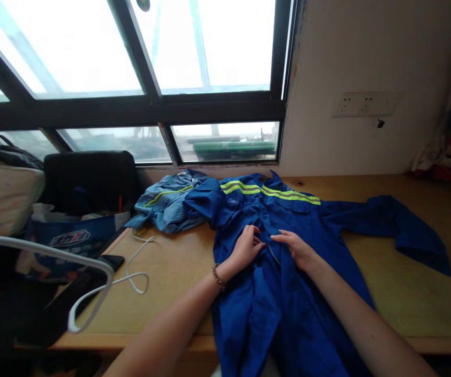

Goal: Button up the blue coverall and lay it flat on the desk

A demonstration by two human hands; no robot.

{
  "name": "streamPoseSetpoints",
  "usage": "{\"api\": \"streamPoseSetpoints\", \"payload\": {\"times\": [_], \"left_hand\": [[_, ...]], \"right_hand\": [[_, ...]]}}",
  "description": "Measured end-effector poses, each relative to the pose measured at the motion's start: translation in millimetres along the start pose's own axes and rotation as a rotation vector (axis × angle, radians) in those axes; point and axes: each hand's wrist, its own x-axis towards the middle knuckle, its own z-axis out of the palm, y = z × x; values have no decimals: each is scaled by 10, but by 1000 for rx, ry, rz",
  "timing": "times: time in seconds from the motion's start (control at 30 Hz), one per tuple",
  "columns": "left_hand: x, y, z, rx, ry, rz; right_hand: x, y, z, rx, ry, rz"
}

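While the bright blue work coverall with yellow-green reflective stripes (288, 272) lies spread flat on the wooden table (170, 277), both hands rest on its front placket. Left hand (246, 246) pinches the fabric edge, fingers curled, wrist bearing 1 beaded bracelet (218, 276). Right hand (296, 247) presses palm-down, fingers gripping the opposite edge.

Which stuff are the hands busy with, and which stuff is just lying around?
In use:
- blue jacket, spread flat on the table
- left hand and right hand, both on its front opening

Just lying about:
- lighter blue garment
- white cable
- white hanger
- black phone
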Motion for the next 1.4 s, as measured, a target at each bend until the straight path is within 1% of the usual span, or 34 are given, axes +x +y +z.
{"api": "streamPoseSetpoints", "payload": {"times": [0.1, 0.17, 0.2, 0.23, 0.3, 0.37, 0.4, 0.43, 0.47, 0.53, 0.57, 0.63, 0.7, 0.77, 0.83, 0.87, 0.93, 1.03, 1.17, 1.27, 1.4], "left_hand": [[-36, -17, 11, 105, -34, 60], [-58, 28, 7, 167, -13, 85], [-70, 52, 3, 183, -4, 83], [-81, 73, -2, 190, 0, 76], [-98, 94, -16, 191, 4, 53], [-101, 88, -31, 182, 7, 26], [-96, 79, -38, 163, 2, 7], [-88, 68, -42, 125, -11, -22], [-78, 57, -43, 62, -34, -63], [-53, 49, -40, -139, -90, -175], [-40, 54, -36, -259, -110, -237], [-22, 86, -32, -477, -114, -332], [-17, 138, -36, -627, -81, -385], [-27, 195, -45, -720, -39, -408], [-44, 241, -54, -788, -12, -412], [-53, 258, -56, -809, -5, -408], [-66, 279, -58, -819, 5, -394], [-76, 292, -53, -778, 17, -370], [-83, 290, -31, -696, 28, -320], [-89, 247, 1, -626, 32, -321], [-87, 155, 37, -560, 64, -349]], "right_hand": [[5, 11, -18, 7, 110, -59], [-19, -5, -8, 3, 167, -128], [-39, -15, 9, -26, 185, -184], [-61, -22, 33, -89, 185, -254], [-102, -16, 95, -306, 120, -397], [-117, 22, 149, -559, 28, -480], [-112, 51, 164, -657, 26, -494], [-99, 80, 171, -726, 59, -491], [-81, 108, 168, -757, 118, -480], [-42, 142, 144, -728, 228, -440], [-26, 147, 129, -673, 250, -409], [-8, 130, 103, -511, 220, -308], [-9, 93, 84, -319, 152, -181], [-17, 56, 65, -155, 80, -85], [-22, 35, 41, -83, 28, -59], [-21, 32, 30, -85, 21, -66], [-15, 36, 13, -146, 50, -108], [3, 49, 13, -301, 137, -210], [23, 69, 32, -500, 179, -315], [15, 108, 46, -658, 209, -386], [-26, 169, 87, -924, 255, -539]]}}
